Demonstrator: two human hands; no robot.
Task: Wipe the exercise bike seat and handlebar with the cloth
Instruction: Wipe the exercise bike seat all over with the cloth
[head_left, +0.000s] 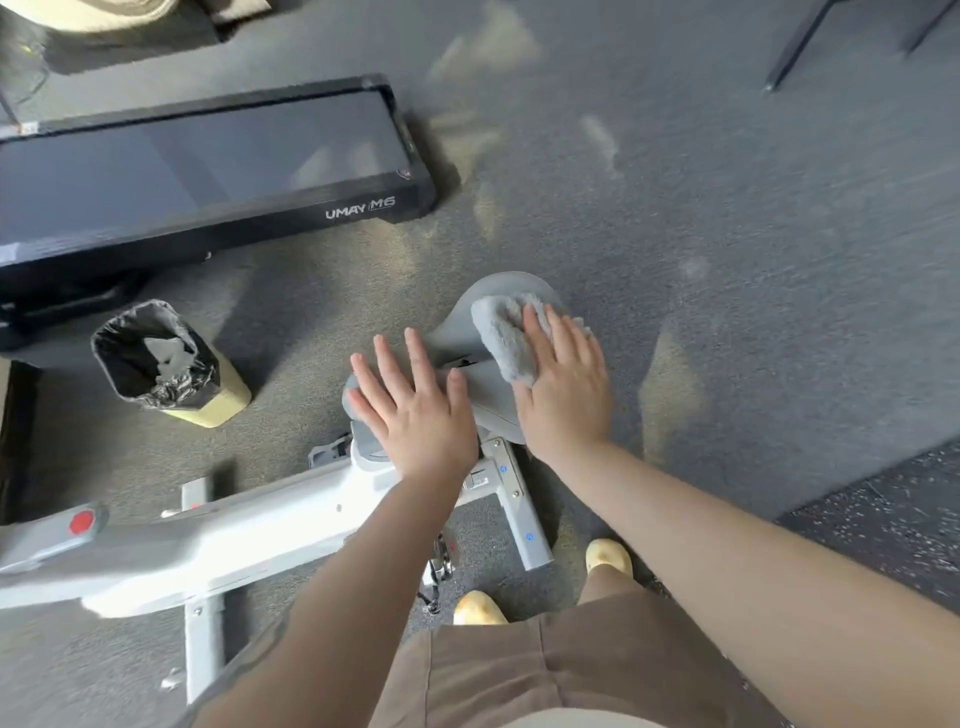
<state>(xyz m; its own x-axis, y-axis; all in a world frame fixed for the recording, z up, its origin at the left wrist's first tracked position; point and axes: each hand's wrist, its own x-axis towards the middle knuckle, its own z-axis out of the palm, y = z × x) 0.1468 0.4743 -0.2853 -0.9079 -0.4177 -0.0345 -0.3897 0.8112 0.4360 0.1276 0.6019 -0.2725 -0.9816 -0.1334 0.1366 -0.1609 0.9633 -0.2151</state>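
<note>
Grey carpet (727, 208) covers the floor around a smooth grey seat (493, 301). The right hand (566, 384) presses a fluffy cloth (506, 338) flat on it; the left hand (415, 410), fingers straight, rests on its nose.

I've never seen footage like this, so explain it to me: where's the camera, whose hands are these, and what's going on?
The camera sits on a person's head, looking down at their own arms. The grey shape is an exercise bike seat. The right hand presses a fluffy grey cloth flat onto the seat, wiping it. The left hand rests open on the seat's narrow end. On the carpet to the left stand a lined bin and a black treadmill. The handlebar is not in view.
</note>
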